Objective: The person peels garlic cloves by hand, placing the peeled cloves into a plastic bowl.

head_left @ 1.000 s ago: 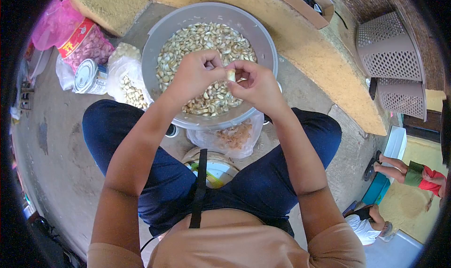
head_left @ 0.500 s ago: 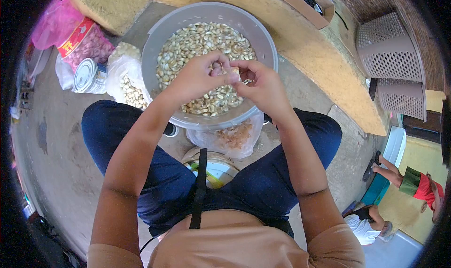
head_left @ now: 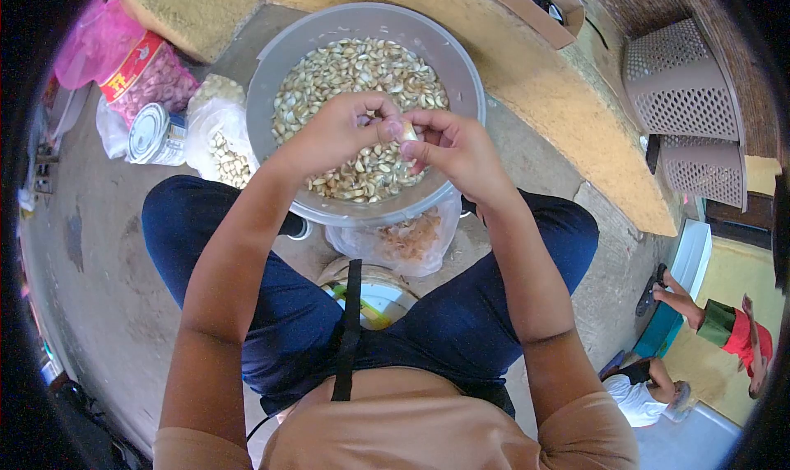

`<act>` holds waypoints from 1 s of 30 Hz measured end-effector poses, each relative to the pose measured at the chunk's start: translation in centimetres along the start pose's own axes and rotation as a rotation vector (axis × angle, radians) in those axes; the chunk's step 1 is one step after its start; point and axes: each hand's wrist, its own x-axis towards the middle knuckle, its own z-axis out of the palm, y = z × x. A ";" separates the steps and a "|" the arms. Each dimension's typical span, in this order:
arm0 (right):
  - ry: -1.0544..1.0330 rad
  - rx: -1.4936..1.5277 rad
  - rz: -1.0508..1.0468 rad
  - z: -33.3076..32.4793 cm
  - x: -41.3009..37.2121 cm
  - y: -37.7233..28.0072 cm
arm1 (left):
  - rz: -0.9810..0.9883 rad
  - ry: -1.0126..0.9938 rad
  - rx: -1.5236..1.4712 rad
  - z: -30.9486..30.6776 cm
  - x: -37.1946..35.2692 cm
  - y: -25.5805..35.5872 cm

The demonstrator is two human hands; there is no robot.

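No text legible for certain. Red label (head_left: 132, 65) on the pink mesh bag (head_left: 167, 87): big yellow blocky characters, a line of smaller yellow print below them, pale figure above; wording and brand can't be made out. Can (head_left: 146, 134) beside the bag: white and blue label (head_left: 174, 141) round its side, dark fine print, too small to read. Round white thing (head_left: 393, 298) between the legs: green and yellow patch, no words or numbers readable.

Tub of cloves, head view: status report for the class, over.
Left hand and right hand pinching one pale clove. Both above tub, loose cloves inside. Nothing visible in the way.
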 end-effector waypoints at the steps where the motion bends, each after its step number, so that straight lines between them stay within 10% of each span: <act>1: 0.006 0.027 -0.009 0.1 0.0 0.0 | 0.017 0.007 0.010 0.0 0.0 -0.1; 13: -0.059 0.417 -0.037 0.1 -0.1 0.2 | -0.220 -0.163 -0.809 0.0 -0.4 0.1; 19: 0.114 -0.134 -0.134 0.3 0.1 0.7 | -0.296 0.040 -0.364 0.1 -0.2 0.7; 22: 0.193 -0.307 -0.207 0.6 -0.1 0.8 | -0.015 0.169 0.107 0.8 0.1 -0.4; 30: 0.235 -0.446 -0.203 0.7 -0.3 0.2 | 0.039 0.117 0.214 0.7 0.0 0.4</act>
